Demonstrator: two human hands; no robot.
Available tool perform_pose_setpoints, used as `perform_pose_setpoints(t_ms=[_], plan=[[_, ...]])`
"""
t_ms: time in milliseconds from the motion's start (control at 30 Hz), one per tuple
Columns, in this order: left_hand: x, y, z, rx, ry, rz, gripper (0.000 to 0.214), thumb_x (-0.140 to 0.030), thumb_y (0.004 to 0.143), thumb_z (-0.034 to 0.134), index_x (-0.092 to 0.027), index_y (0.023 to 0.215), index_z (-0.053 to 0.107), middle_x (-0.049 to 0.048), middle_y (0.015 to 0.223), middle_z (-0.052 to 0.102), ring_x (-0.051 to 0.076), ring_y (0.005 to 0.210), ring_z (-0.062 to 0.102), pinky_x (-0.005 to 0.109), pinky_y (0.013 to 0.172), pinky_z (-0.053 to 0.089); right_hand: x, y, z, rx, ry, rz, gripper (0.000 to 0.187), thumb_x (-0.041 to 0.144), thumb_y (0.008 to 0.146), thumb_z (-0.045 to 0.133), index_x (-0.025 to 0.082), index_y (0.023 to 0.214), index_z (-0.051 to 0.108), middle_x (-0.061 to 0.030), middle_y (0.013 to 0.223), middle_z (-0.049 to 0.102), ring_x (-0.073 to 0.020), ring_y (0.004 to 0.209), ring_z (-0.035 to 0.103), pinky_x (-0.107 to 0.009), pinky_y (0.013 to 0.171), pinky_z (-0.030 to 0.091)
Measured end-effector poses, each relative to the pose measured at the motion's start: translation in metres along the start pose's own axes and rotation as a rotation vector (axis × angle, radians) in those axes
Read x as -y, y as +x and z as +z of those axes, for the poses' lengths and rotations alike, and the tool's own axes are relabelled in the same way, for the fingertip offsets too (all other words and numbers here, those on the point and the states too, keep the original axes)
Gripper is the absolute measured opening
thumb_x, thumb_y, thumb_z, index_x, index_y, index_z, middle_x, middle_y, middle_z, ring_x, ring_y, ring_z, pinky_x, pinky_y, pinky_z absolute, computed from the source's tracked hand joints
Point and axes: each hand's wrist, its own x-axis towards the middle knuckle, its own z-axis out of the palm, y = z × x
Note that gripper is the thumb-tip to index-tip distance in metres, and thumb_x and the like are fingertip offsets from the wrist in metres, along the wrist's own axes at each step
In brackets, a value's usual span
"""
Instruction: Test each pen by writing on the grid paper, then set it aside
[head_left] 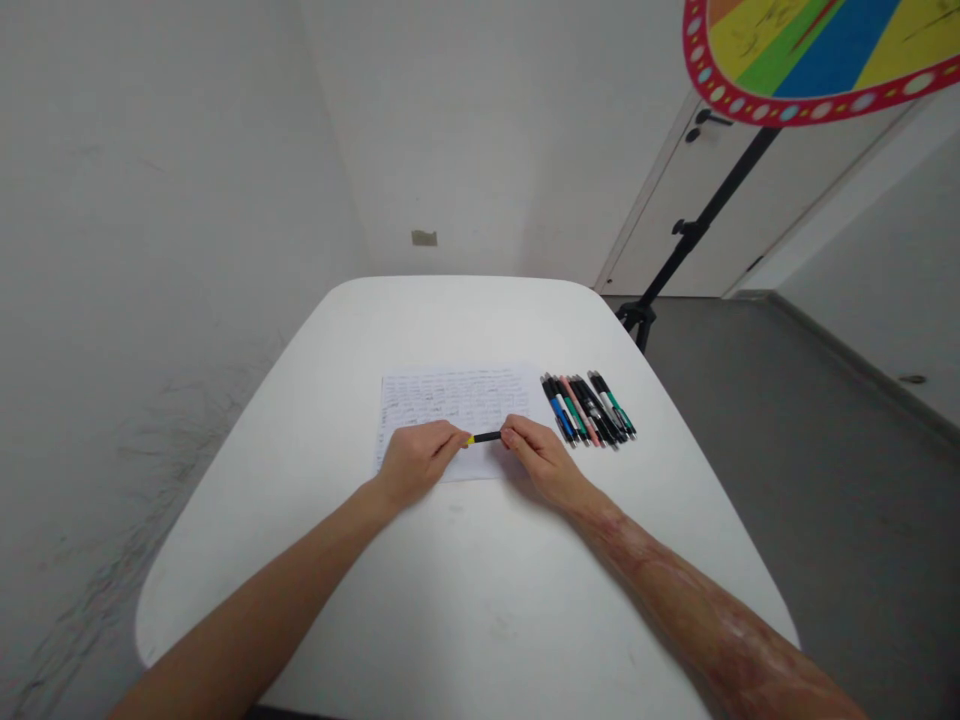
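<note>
A pen (pixel 487 436) with a black middle and a yellow part lies level between my hands. My left hand (pixel 421 455) is closed on its yellow end, and my right hand (pixel 546 458) pinches the black end. The fingers cover both tips of the pen. Beneath it is a white sheet of paper (pixel 457 390) filled with lines of handwriting. Just right of the paper, several pens (pixel 585 408) lie side by side in a slanted row, with blue, green, pink and black bodies.
Everything rests on a white table (pixel 480 310) with rounded corners. Behind the table's right side stands a black tripod pole (pixel 694 235) bearing a colourful wheel (pixel 810 60). A white door (pixel 750 200) is behind it. Walls rise at the left and back.
</note>
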Motion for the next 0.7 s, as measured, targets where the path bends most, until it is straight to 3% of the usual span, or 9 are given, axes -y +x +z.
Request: perform_pose_setpoints(t_ms=[167, 333, 500, 700], plan=[[-0.0031, -0.0007, 0.0014, -0.115, 0.02, -0.064, 0.037, -0.057, 0.109, 0.065, -0.022, 0.107, 0.076, 0.0021, 0.091, 0.08, 0.014, 0.076, 0.073, 0.026, 0.069, 0.055, -0.0003, 0.0019, 0.0021, -0.05, -0.013, 0.018, 0.042, 0.051, 0.113, 0.047, 0.025, 0.081, 0.052, 0.0001, 0.076, 0.056, -0.0198, 0.074, 0.049, -0.034, 0.07, 0.04], [-0.0051, 0.0013, -0.0014, -0.036, 0.102, 0.04, 0.042, -0.047, 0.117, 0.052, -0.02, 0.097, 0.077, 0.004, 0.086, 0.076, 0.015, 0.079, 0.072, 0.028, 0.074, 0.054, -0.0035, 0.003, 0.0018, -0.066, 0.011, 0.008, 0.04, 0.048, 0.113, 0.047, 0.024, 0.082, 0.054, 0.0001, 0.077, 0.057, -0.0198, 0.075, 0.051, -0.034, 0.071, 0.04], [-0.0049, 0.0005, 0.0004, -0.068, 0.145, 0.031, 0.037, -0.051, 0.115, 0.057, -0.02, 0.113, 0.076, 0.004, 0.09, 0.079, 0.017, 0.078, 0.072, 0.03, 0.074, 0.054, -0.0039, 0.0023, 0.0023, -0.066, 0.017, 0.015, 0.04, 0.048, 0.113, 0.048, 0.023, 0.083, 0.058, 0.0002, 0.078, 0.059, -0.0192, 0.075, 0.052, -0.034, 0.072, 0.041], [-0.0039, -0.0011, 0.0017, -0.032, 0.211, 0.055, 0.042, -0.044, 0.119, 0.046, -0.02, 0.1, 0.076, 0.0034, 0.081, 0.077, 0.018, 0.074, 0.072, 0.032, 0.073, 0.052, -0.0028, 0.0021, 0.0023, -0.051, 0.007, -0.011, 0.037, 0.045, 0.113, 0.049, 0.023, 0.085, 0.061, -0.0011, 0.081, 0.064, -0.0198, 0.078, 0.056, -0.034, 0.076, 0.043]])
